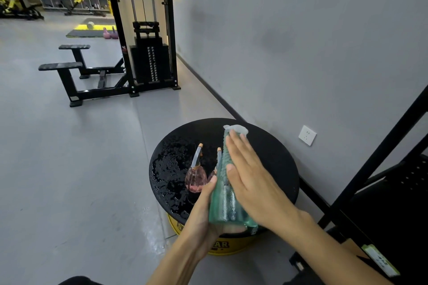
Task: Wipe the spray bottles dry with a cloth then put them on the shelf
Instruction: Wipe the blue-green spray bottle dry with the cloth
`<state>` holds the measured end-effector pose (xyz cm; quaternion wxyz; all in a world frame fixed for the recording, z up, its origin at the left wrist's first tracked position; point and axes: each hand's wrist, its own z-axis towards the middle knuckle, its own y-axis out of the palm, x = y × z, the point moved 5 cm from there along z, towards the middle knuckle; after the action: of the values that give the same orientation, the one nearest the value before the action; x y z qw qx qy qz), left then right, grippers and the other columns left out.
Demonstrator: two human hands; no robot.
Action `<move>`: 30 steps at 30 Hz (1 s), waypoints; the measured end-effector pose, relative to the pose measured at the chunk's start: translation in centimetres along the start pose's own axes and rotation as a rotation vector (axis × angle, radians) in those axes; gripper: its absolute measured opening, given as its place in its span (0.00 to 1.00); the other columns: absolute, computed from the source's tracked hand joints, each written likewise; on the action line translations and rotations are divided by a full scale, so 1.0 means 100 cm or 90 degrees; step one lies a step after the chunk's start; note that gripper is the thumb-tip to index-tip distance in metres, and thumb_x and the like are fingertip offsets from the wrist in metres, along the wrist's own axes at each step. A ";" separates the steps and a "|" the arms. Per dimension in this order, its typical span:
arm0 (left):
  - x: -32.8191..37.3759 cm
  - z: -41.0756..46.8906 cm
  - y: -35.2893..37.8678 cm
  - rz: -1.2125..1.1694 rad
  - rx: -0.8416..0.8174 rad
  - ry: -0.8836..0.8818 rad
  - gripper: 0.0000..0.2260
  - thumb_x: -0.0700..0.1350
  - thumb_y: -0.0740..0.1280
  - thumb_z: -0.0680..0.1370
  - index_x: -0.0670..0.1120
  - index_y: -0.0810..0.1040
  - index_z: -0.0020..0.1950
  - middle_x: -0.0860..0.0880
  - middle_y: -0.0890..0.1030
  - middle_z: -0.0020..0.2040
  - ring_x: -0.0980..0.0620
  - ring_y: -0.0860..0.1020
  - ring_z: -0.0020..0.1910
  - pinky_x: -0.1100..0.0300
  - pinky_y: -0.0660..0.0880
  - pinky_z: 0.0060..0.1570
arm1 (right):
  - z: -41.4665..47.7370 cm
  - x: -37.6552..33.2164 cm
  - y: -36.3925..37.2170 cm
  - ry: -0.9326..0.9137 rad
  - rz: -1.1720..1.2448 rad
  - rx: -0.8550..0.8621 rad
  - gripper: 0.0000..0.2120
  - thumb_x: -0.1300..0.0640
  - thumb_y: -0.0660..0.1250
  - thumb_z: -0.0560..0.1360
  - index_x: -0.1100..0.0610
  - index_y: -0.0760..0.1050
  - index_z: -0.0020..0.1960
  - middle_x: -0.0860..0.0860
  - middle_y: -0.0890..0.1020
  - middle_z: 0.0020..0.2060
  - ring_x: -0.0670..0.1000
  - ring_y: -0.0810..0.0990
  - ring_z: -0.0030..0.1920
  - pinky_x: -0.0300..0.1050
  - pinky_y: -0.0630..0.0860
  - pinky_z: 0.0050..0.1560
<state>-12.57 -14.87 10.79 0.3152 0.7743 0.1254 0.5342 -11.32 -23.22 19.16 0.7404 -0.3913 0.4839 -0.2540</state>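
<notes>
- The round black desk (pixel 273 159) is wet. Water drops (pixel 169 164) shine on its top at 9 o'clock.
- A pink spray bottle (pixel 196 178) stands on the desk, at 9 o'clock from the green one. A second pink spray bottle (pixel 218 155) stands just beside it, half hidden behind the green one.
- The left hand (pixel 203 217) grips the bottom of the green spray bottle (pixel 223 201), with fingers curled under it and the thumb up its side.
- The green spray bottle is held up over the desk, tilted, with its white spray head (pixel 236 129) at 12 o'clock.
- It looks see-through, hard and bumpy, and likely light. If wet it may slip, so the wide bottom looks the best place to hold, not the thin top.
- The right hand (pixel 250 178) lies flat on the bottle's side, fingers straight, gripping nothing.
- I see no cloth. One may be under that palm, but I cannot tell.
- The black shelf (pixel 412 176) at 3 o'clock is cut off by the edge.
</notes>
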 end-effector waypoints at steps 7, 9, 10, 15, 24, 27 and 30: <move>0.006 0.000 0.003 -0.063 -0.011 0.022 0.21 0.59 0.58 0.78 0.48 0.83 0.59 0.42 0.82 0.59 0.44 0.82 0.54 0.48 0.81 0.42 | -0.021 -0.015 0.011 -0.032 -0.048 -0.009 0.26 0.52 0.46 0.83 0.47 0.36 0.77 0.37 0.35 0.75 0.35 0.30 0.72 0.38 0.36 0.74; 0.006 0.000 0.002 -0.083 -0.015 0.025 0.21 0.58 0.57 0.79 0.48 0.82 0.59 0.41 0.81 0.61 0.44 0.81 0.58 0.52 0.81 0.42 | -0.030 -0.020 0.016 -0.040 -0.076 -0.022 0.26 0.51 0.44 0.82 0.45 0.32 0.74 0.35 0.32 0.72 0.35 0.28 0.71 0.35 0.33 0.72; 0.007 0.000 0.003 -0.081 -0.018 0.024 0.21 0.58 0.57 0.79 0.48 0.83 0.59 0.41 0.81 0.61 0.44 0.81 0.58 0.53 0.81 0.42 | -0.031 -0.020 0.017 -0.036 -0.082 -0.027 0.26 0.51 0.44 0.82 0.45 0.32 0.74 0.34 0.31 0.72 0.35 0.28 0.71 0.35 0.32 0.72; 0.005 0.001 0.003 -0.033 -0.017 0.015 0.20 0.58 0.59 0.77 0.49 0.83 0.58 0.42 0.83 0.56 0.45 0.82 0.49 0.47 0.80 0.40 | -0.009 -0.006 0.010 -0.018 -0.055 0.006 0.26 0.51 0.45 0.84 0.49 0.38 0.78 0.38 0.37 0.76 0.35 0.31 0.72 0.40 0.39 0.75; 0.007 0.009 -0.006 -0.041 0.035 0.017 0.21 0.58 0.55 0.81 0.48 0.81 0.59 0.42 0.83 0.57 0.45 0.82 0.53 0.50 0.80 0.42 | -0.017 -0.014 0.019 -0.023 -0.091 -0.019 0.26 0.51 0.44 0.83 0.46 0.33 0.75 0.35 0.31 0.73 0.36 0.28 0.71 0.46 0.39 0.76; 0.009 0.012 -0.009 -0.058 0.051 0.028 0.23 0.57 0.53 0.81 0.46 0.78 0.64 0.43 0.82 0.59 0.47 0.81 0.57 0.55 0.78 0.47 | -0.030 -0.021 0.027 -0.049 -0.126 -0.042 0.27 0.53 0.45 0.83 0.46 0.32 0.74 0.35 0.30 0.72 0.37 0.26 0.71 0.41 0.33 0.73; 0.008 0.013 -0.008 -0.034 0.037 0.015 0.23 0.58 0.52 0.81 0.47 0.79 0.62 0.43 0.83 0.57 0.46 0.83 0.53 0.53 0.80 0.41 | -0.020 -0.015 0.024 -0.043 -0.091 -0.028 0.27 0.53 0.46 0.83 0.46 0.35 0.76 0.36 0.34 0.74 0.36 0.29 0.72 0.41 0.35 0.74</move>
<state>-10.99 -14.28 10.54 0.3054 0.7732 0.1651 0.5308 -13.71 -21.44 17.51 0.7276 -0.4493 0.4347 -0.2823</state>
